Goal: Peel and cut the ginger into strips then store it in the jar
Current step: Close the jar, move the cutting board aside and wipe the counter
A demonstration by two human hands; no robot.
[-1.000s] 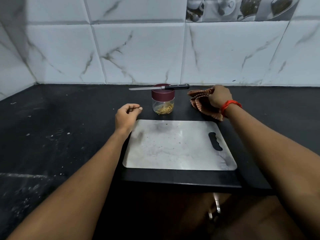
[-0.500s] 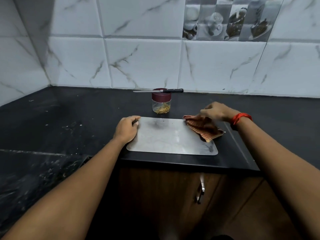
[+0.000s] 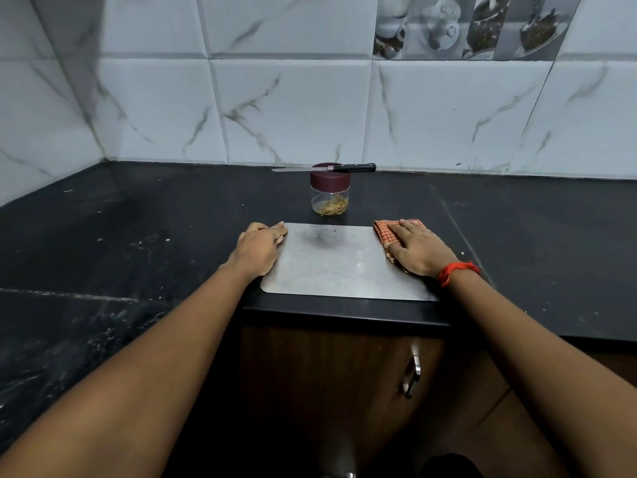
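Observation:
A small clear jar (image 3: 330,201) with a dark red lid stands on the black counter behind the board, with ginger strips in its bottom. A knife (image 3: 324,168) with a black handle lies flat across the lid. In front of the jar lies a grey cutting board (image 3: 331,267). My left hand (image 3: 259,248) rests on the board's left edge, fingers curled. My right hand (image 3: 418,248) lies flat, pressing an orange checked cloth (image 3: 385,232) onto the board's right end.
The black counter (image 3: 138,236) runs left into a corner and carries small crumbs. A white tiled wall (image 3: 310,108) stands close behind the jar. Below the counter edge is a brown cabinet door with a metal handle (image 3: 412,372).
My right hand has brought the cloth from behind the board onto its right end and flattened on it. My left hand has moved onto the board's left edge. The view has pulled back.

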